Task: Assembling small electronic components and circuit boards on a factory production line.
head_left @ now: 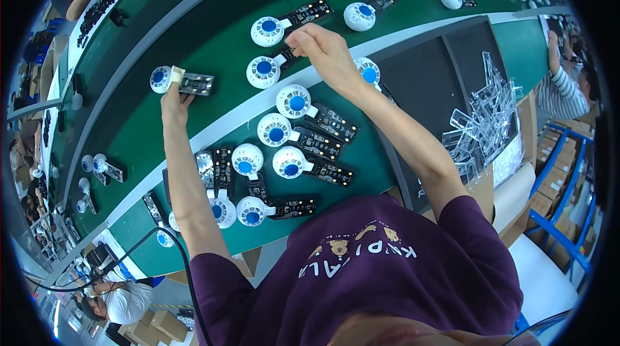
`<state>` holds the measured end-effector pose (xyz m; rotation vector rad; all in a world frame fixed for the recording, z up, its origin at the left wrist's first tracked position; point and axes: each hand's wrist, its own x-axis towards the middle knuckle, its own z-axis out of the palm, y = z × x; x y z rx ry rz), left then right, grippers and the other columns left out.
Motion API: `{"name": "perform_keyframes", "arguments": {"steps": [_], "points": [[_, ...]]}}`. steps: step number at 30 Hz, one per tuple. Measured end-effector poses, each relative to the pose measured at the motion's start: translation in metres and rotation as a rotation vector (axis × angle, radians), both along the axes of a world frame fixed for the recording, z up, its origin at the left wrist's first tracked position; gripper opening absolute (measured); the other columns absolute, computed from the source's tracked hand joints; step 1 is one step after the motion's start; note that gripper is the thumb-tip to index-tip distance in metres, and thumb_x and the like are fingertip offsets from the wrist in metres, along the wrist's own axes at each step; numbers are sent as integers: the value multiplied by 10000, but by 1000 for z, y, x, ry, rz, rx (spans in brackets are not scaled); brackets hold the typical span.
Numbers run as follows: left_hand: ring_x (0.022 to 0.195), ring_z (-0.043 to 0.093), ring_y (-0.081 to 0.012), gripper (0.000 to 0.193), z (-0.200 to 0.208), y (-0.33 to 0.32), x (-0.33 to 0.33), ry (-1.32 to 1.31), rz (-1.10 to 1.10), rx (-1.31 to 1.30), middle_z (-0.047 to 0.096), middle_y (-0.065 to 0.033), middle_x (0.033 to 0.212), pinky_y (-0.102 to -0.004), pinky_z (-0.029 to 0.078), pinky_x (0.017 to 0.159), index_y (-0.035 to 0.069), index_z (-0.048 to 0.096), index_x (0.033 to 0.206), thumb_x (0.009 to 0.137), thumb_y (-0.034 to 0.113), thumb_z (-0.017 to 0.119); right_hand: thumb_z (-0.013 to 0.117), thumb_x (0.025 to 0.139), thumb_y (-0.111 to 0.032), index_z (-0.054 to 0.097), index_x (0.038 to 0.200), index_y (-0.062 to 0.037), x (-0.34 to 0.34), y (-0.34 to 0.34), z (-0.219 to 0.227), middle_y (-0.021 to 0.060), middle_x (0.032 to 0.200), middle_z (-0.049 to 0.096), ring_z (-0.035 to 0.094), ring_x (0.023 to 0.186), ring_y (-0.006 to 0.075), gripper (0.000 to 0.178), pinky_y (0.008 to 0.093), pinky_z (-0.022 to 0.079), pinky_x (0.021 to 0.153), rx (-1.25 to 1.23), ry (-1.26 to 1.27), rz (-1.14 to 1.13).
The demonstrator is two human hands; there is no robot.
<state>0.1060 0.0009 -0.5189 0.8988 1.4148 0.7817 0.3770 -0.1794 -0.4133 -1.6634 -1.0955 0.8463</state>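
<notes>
My left hand (174, 102) is closed on a white round device (160, 79) with a blue disc, whose black circuit board (197, 84) sticks out to the right. A cream-coloured cover sits on one of its fingertips. My right hand (328, 52) has its fingers curled together over the belt, right beside the black board of another white round device (263, 71). What those fingers pinch, if anything, is hidden. Just beyond lies a similar device (267, 31) with its board pointing right. Under my right wrist another device (367, 72) is partly covered.
Several similar devices (294, 102) lie on the green table (349, 207) before me. A white rail (226, 108) separates it from the green belt (213, 42). At the right, a black tray (413, 81) has a heap of clear plastic parts (481, 120). A black cable (187, 268) hangs at the left.
</notes>
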Motion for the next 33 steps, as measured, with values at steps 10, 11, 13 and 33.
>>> {"name": "perform_keyframes", "arguments": {"steps": [10,11,13,33], "points": [[1124,456,-243,853,92,-123,56,-732,-122,-20,412,-154,1241,-371,359,944,63,199,1370,707,186,721,415,921,-346,573,794,-25,-110,54,31,63,706,559,556,660,153,380,308,459,719,362,1031,288],[1138,446,-249,902,97,-129,62,-789,-53,10,404,-167,1246,-387,357,946,70,173,1382,687,179,739,427,910,-365,563,722,-28,-113,52,31,52,618,535,532,582,141,409,288,463,664,363,1041,331],[1146,439,-255,941,114,-133,76,-428,-29,442,390,-174,1258,-392,350,953,73,164,1383,664,186,760,400,924,-358,524,689,-45,-108,43,31,34,590,507,490,550,133,411,303,456,680,364,1161,319],[862,603,-250,747,27,-87,36,271,-491,-195,565,-165,1006,-309,516,588,-8,381,1240,738,472,656,609,696,-114,528,1121,-86,30,102,-95,112,1152,530,485,1089,295,433,497,374,883,-32,-1084,584]]}}
